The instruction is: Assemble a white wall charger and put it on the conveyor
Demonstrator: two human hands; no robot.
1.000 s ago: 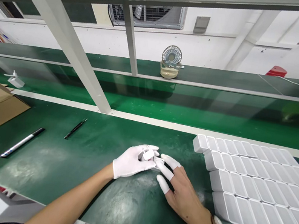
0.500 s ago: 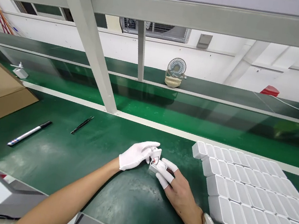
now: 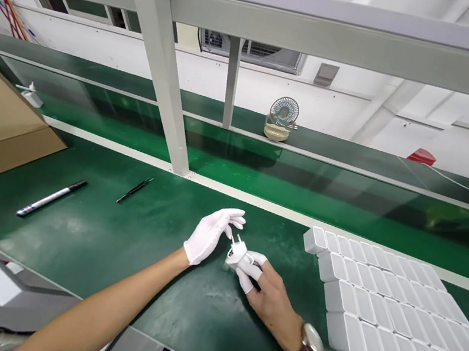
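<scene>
Pinching the white plug (image 3: 237,253), right hand (image 3: 269,294) grip holds; left hand (image 3: 211,233) open beside.

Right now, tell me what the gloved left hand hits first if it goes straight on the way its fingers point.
The left hand points right, so probably the white plug part in the right hand; depth is unclear.
</scene>
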